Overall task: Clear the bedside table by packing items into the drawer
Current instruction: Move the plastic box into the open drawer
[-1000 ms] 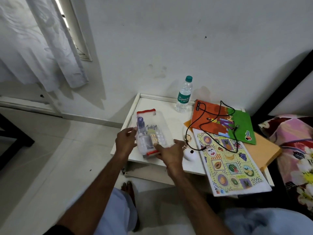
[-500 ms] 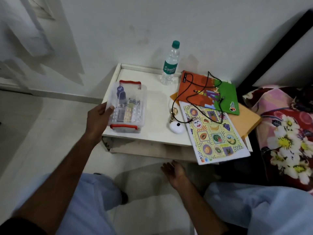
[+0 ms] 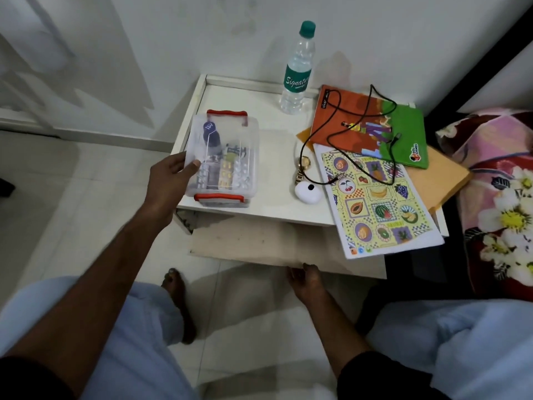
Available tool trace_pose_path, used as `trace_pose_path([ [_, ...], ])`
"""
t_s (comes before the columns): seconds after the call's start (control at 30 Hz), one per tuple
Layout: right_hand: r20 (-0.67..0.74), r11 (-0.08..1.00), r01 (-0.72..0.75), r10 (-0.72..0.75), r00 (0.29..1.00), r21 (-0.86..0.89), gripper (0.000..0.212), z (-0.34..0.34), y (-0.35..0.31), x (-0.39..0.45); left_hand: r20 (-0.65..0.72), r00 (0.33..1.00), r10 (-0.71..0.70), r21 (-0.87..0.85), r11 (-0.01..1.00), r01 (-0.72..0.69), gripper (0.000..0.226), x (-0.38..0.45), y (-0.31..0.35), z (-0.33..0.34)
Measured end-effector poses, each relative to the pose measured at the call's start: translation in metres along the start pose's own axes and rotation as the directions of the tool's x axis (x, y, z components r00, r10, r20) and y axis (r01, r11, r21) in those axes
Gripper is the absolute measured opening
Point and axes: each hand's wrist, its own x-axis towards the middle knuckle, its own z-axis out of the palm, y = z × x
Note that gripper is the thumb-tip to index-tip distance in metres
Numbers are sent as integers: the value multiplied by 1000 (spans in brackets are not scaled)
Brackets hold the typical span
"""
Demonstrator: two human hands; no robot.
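Fingers of left hand (image 3: pixel 170 180) clasping clear box (image 3: pixel 223 160) by its left wall, long axis front-to-back; right hand (image 3: pixel 305 280) hooked under drawer (image 3: pixel 288 249) front, directly below-right.

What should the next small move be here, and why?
Probably lift the clear box off the table and lower it into the drawer. The left hand already has a grip on the box's side, and the right hand holds the drawer's front edge with the drawer pulled out and its floor bare beneath the table.
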Motion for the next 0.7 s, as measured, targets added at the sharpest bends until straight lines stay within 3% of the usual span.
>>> trace_pose_path([
  [0.13, -111, 1000, 4, 0, 994, 29, 49, -36, 16, -20, 5, 999, -41, 17, 999, 41, 43, -3, 5, 0],
  [0.23, -179, 997, -72, 65, 982, -31, 45, -51, 21, -35, 29, 998, -64, 33, 997, 63, 42, -6, 9, 1],
  [0.43, -145, 983, -118, 97, 985, -144, 47, -71, 25, -51, 74, 984, -159, 60, 986, 155, 38, -16, 17, 1],
  [0.5, -141, 939, -138, 98, 985, -314, 45, -68, 22, -51, 96, 980, -177, 56, 984, 172, 34, -19, 21, -1],
  [0.6, -87, 745, -209, 200, 976, -634, 50, -38, 13, -65, 129, 968, -214, 81, 975, 205, 27, -19, 24, -6],
  [0.7, 217, 681, 124, 52, 975, -722, 62, 22, -2, -99, 217, 939, -267, 174, 957, 232, 18, -20, 26, -17],
])
